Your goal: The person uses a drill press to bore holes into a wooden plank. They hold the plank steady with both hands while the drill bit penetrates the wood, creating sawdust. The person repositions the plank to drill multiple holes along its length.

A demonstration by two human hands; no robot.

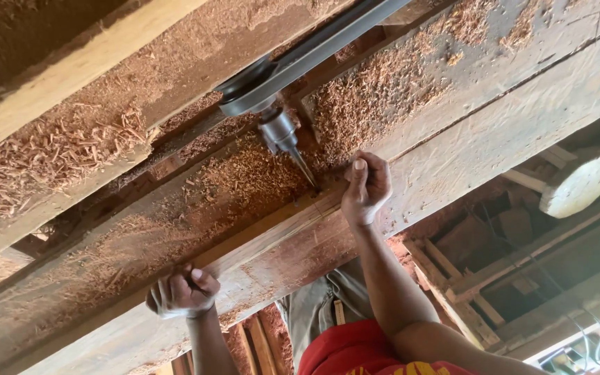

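Note:
A long reddish wooden strip (265, 239) lies along a dusty workbench (494, 132), its end against a pointed metal drill bit (305, 169) held in a chuck (279, 130). My right hand (364, 187) presses on the strip right beside the bit's tip, thumb up. My left hand (183, 292) is closed around the strip's nearer part, at the bench's front edge. A black drive belt (314, 52) runs over a pulley (248, 87) above the chuck.
Red wood shavings (376, 90) cover the bench and a pale plank (71, 69) at the upper left. Below the bench edge lie scrap timber, a wooden frame (453, 285) and a round log end (580, 184). My red shirt (355, 351) shows at the bottom.

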